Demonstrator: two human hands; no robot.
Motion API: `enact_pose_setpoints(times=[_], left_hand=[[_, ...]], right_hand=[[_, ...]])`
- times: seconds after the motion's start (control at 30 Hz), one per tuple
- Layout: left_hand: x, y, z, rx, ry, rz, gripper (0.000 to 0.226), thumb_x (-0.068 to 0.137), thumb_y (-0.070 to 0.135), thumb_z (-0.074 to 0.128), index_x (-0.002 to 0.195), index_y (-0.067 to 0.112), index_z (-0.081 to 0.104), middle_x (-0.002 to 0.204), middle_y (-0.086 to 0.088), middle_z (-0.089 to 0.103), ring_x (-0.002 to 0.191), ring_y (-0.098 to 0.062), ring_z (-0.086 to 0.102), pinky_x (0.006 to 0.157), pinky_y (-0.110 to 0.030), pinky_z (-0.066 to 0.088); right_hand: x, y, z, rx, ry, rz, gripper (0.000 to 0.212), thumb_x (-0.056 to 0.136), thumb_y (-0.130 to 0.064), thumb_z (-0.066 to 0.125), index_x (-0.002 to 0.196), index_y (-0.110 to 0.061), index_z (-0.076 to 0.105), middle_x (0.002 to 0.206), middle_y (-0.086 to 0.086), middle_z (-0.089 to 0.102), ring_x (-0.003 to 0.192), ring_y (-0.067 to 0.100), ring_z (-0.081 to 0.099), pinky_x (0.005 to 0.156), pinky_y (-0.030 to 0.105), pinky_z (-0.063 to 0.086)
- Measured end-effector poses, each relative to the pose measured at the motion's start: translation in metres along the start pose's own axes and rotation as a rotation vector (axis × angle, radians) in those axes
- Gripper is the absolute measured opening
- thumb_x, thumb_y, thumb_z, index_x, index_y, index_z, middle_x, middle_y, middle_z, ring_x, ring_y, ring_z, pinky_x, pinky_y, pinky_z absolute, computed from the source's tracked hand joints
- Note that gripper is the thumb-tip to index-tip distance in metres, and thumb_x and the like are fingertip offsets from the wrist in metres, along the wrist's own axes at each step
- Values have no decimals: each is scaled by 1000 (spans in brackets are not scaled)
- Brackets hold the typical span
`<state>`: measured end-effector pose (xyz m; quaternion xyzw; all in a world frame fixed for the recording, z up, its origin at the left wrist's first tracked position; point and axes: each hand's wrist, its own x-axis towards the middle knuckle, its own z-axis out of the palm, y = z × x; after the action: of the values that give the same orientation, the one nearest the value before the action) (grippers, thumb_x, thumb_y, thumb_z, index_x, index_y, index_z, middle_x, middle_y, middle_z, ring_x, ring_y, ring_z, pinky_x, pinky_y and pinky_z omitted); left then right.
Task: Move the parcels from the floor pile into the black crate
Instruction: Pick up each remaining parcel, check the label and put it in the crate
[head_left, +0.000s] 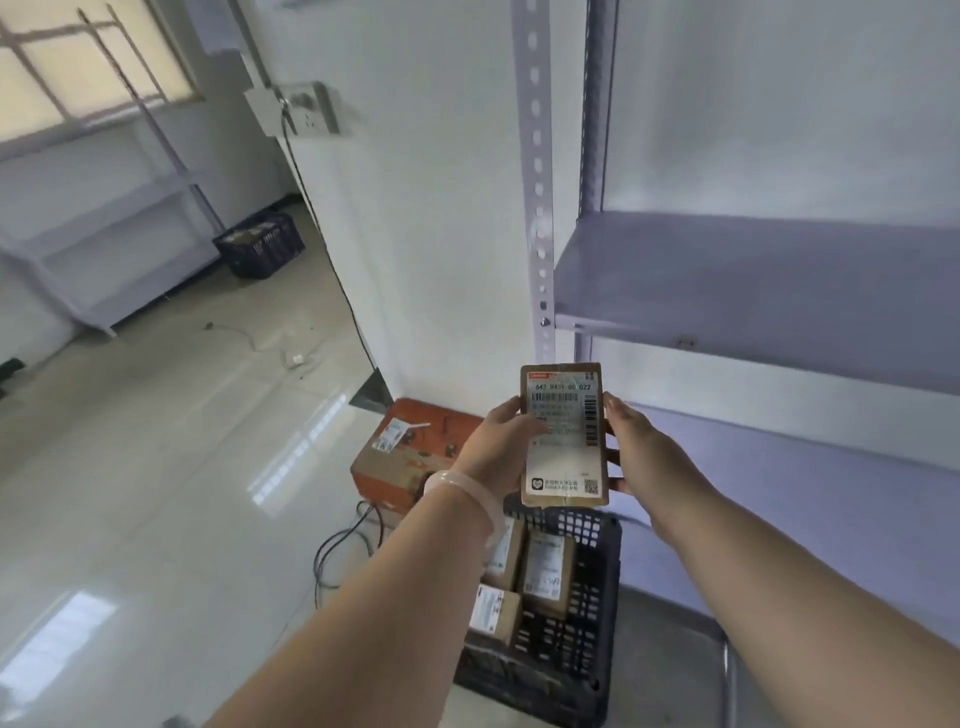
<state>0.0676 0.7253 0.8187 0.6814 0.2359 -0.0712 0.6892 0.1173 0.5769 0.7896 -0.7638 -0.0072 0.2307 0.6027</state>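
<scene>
A small brown cardboard parcel with a white barcode label is held up between both hands, above the black crate. My left hand grips its left edge and my right hand grips its right edge. The crate stands on the floor below, beside the shelf, with three labelled brown parcels inside. Behind the crate sits a large orange-brown box on the floor, with a white label on top.
A grey metal shelving unit stands at the right with bare shelves. A second black crate sits far back by another low shelf. Black cables trail on the glossy tiled floor left of the crate. A white wall pillar rises behind.
</scene>
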Motion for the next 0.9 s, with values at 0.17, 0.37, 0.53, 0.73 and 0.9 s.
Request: enact_pose_setpoints(times=[0.17,0.37,0.53,0.73,0.9], left_hand=[[47,-53,-5,-47,-126,-152,27,90,14,49,93,39,58,76,13,75,63,-1,71,51,-24,55],[88,-142,-33,-4,-318,-346,31,89,12,51,92,42,56,90,9,74,79,-7,72,66,-28,59],[112,-224,-61,64,-419,-493,31,88,12,50,108,35,59,109,0,70,97,-18,69,87,-41,57],[177,-289,-52,83,-338,-526,29,85,14,54,87,43,54,131,-8,49,108,-27,60,92,-45,54],[237,-342,-45,89,-292,-493,42,87,18,53,129,24,48,136,-2,46,111,-19,58,88,-34,52]], right_hand=[[18,51,11,14,24,167,57,87,-70,26,137,-47,39,133,-7,54,118,18,52,104,45,40],[31,121,68,21,171,390,46,97,-53,27,133,-32,46,110,-4,67,93,14,65,71,31,51],[39,200,133,40,271,639,47,98,-46,32,140,-23,38,115,1,62,85,15,63,62,29,50],[94,263,139,42,260,684,46,99,-44,31,144,-33,34,136,-2,51,100,11,55,66,22,42],[151,305,141,129,237,651,45,100,-41,32,145,-36,31,138,-2,50,78,-3,48,59,14,37]])
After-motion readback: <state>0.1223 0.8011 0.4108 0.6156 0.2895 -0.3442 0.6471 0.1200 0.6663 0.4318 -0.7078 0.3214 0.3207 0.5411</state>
